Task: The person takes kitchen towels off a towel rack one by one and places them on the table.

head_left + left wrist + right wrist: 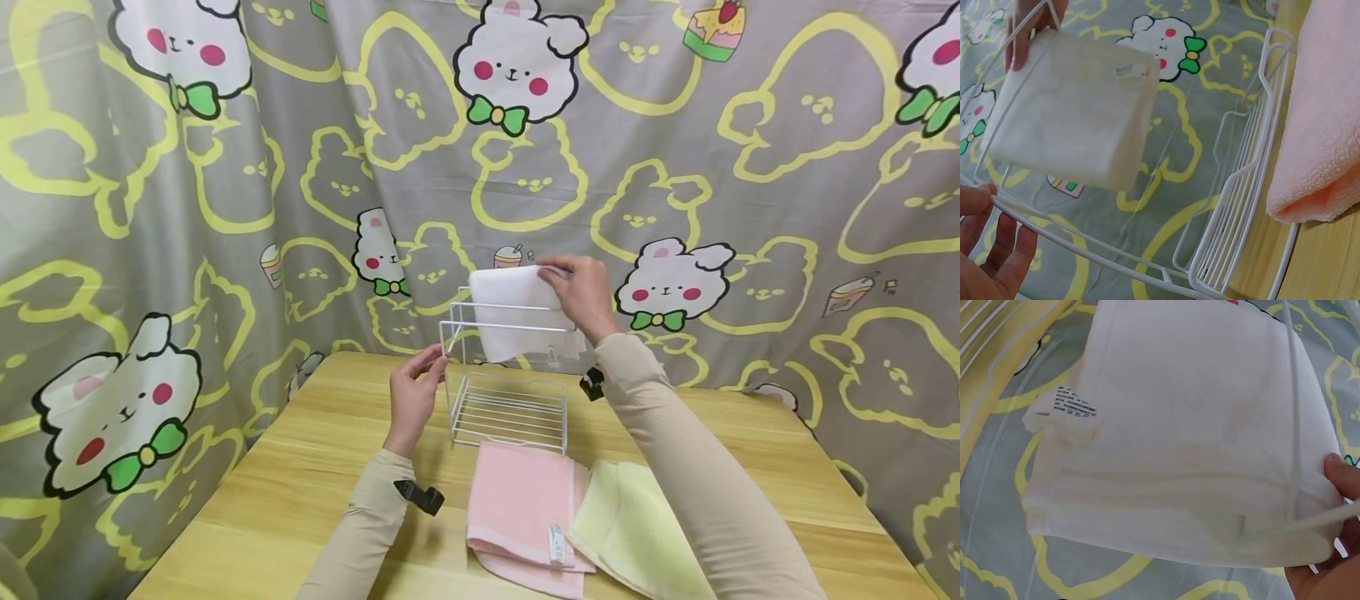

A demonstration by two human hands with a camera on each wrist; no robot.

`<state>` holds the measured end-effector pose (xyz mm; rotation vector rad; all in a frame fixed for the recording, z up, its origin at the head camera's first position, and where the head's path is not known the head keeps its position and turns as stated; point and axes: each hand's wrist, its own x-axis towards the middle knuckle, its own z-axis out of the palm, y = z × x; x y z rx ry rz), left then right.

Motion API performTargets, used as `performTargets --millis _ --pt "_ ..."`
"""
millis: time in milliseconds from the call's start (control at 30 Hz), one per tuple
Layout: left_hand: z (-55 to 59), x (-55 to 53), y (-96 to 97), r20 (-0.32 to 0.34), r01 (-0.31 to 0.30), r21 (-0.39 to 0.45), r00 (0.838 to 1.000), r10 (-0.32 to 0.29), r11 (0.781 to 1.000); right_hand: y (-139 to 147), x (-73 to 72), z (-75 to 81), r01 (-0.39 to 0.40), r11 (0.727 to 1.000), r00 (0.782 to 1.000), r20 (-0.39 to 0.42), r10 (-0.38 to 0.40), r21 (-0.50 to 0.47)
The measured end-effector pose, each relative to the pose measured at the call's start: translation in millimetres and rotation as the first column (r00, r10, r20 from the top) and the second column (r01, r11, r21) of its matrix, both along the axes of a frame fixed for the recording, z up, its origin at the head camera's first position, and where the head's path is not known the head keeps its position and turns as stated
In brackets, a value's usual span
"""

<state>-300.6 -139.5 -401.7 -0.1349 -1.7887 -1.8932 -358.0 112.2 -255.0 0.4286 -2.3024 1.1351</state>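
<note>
A white wire rack (566, 417) with upright bars and a slatted base stands on the table. Thumb and fingers of my left hand (412, 396) pinch its left side wire, also visible in the left wrist view. A folded white towel (510, 329) hangs from my right hand (587, 298), which grips its upper right corner. It lies behind the rack's front top bars and reaches above them; whether it rests on the rear bar I cannot tell. The right wrist view shows a printed label (1075, 405) at the towel's edge.
In front of the rack lies a folded pink towel (517, 500) with a small tag. A yellow towel (633, 525) lies to its right, partly under my right forearm. A patterned curtain (420, 167) hangs behind the wooden table (300, 483).
</note>
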Motion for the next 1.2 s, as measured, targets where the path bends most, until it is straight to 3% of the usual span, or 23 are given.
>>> performTargets --millis 700,933,1200 --pt "-1.3 -0.5 -0.6 0.014 0.002 -0.006 1.0 -0.002 1.0 9.7 23.7 27.3 -0.012 0.991 0.996 -0.087 0.001 -0.13" --pt "-0.6 -0.1 0.2 -0.019 0.004 -0.011 1.0 -0.004 1.0 24.5 32.9 31.2 -0.007 0.982 0.993 -0.117 -0.015 -0.189" --pt "-1.8 0.0 -0.9 -0.003 -0.001 -0.018 1.0 0.001 1.0 44.5 44.6 34.7 0.009 0.967 0.986 -0.157 -0.05 -0.255"
